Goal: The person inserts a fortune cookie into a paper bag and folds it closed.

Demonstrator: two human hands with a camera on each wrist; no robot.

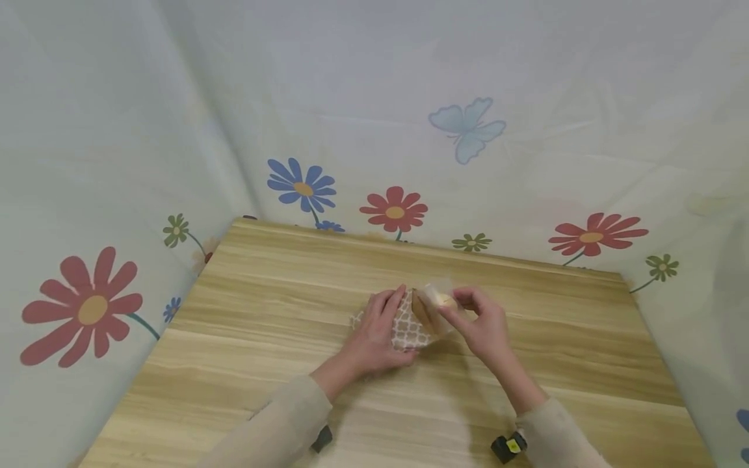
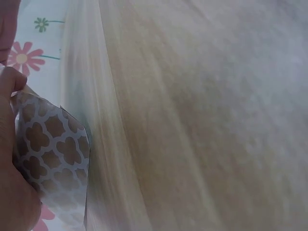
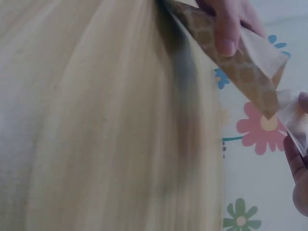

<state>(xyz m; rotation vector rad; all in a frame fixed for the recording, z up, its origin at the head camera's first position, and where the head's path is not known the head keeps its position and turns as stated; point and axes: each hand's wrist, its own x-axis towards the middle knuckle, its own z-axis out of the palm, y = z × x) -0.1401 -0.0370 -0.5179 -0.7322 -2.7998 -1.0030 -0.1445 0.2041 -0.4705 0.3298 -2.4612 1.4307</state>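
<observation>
A brown paper bag (image 1: 409, 330) with a white lattice pattern lies on its side, its mouth facing right. My left hand (image 1: 374, 335) grips it around the body, thumb on the near side and fingers on the far side. In the left wrist view, the patterned side of the bag (image 2: 57, 149) shows beside the hand. At the bag's mouth, my right hand (image 1: 486, 322) pinches a small pale item in clear plastic wrap (image 1: 443, 301). The right wrist view shows the wrap (image 3: 294, 120) at the bag's open end; what exactly is inside is blurred.
Both hands work above a wood-grain table (image 1: 281, 292). Behind it and at the sides hangs a pale curtain (image 1: 351, 97) printed with flowers and a butterfly. A dark wrist device (image 1: 508, 447) sits by the right sleeve.
</observation>
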